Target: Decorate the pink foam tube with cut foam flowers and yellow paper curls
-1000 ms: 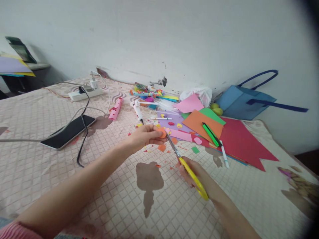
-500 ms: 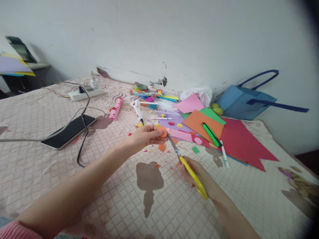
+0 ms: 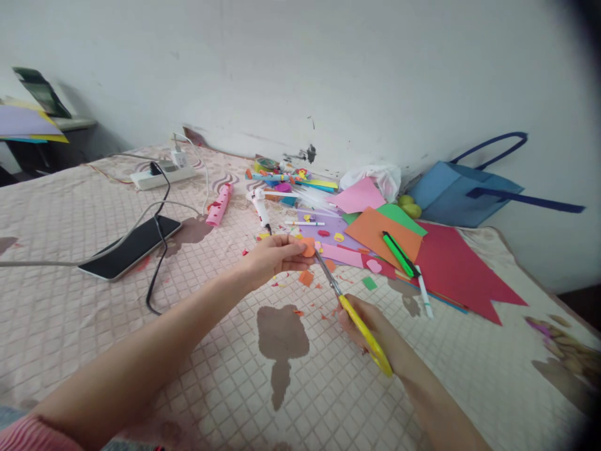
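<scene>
My left hand (image 3: 279, 254) pinches a small orange paper piece (image 3: 308, 247) between thumb and fingers, above the middle of the table. In my right hand (image 3: 361, 319) is a pair of scissors (image 3: 359, 326) with yellow handles. Their metal blades point up and left, with the tips at the right edge of the orange piece. How far apart the blades are is hard to make out. Below the hands, several orange scraps (image 3: 307, 277) and a green paper square (image 3: 369, 283) lie on the patterned cloth (image 3: 211, 376).
A white glue gun (image 3: 260, 210) and a pink paper roll (image 3: 219, 205) lie beyond my left hand. To the right are red paper (image 3: 460, 269), orange paper (image 3: 370, 228), a green cutter (image 3: 398, 254) and a blue bag (image 3: 460, 194). Left are a black tablet (image 3: 126, 250), cables and a power strip (image 3: 162, 176).
Both hands stay almost where they were. The orange piece looks slightly turned in my left fingers, with the scissor tips still at its edge.
</scene>
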Action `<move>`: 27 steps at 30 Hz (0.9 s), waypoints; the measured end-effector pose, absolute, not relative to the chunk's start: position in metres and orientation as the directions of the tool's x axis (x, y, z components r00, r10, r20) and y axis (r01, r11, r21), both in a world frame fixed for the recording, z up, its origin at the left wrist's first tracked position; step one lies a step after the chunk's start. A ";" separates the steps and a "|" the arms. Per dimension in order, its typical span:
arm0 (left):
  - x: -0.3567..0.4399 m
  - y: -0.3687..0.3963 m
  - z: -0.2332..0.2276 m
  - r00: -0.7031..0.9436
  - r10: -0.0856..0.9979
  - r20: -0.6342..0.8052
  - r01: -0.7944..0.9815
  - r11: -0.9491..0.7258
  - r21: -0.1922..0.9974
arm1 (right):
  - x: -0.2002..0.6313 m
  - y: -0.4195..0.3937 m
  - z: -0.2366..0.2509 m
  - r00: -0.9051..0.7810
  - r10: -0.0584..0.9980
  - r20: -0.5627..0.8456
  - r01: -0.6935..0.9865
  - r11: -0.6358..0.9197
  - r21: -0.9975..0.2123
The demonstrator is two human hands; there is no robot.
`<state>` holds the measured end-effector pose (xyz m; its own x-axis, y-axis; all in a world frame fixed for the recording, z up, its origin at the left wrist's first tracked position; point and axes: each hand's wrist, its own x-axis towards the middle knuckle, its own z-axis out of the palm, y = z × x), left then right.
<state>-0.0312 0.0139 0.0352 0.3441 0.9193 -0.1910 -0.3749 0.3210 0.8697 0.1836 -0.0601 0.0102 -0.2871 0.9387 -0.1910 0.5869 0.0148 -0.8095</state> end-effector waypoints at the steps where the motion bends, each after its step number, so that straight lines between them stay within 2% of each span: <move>1: -0.031 0.014 0.035 0.342 0.920 -0.191 -0.375 0.320 0.870 | 0.183 -0.060 0.011 -0.287 0.939 -0.188 0.587 0.017 -0.810; 17: -0.035 0.017 0.031 0.347 0.925 -0.156 -0.346 0.281 0.895 | 0.188 -0.060 0.006 -0.269 0.944 -0.192 0.560 -0.009 -0.828; 27: -0.036 0.019 0.030 0.352 0.926 -0.137 -0.316 0.255 0.914 | 0.189 -0.059 0.008 -0.266 0.950 -0.166 0.672 0.059 -0.738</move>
<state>-0.0356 0.0186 0.0297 0.3516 0.9260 -0.1372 -0.3158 0.2554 0.9138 0.1886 -0.0594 0.0082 -0.2655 0.9497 -0.1659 0.6723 0.0590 -0.7379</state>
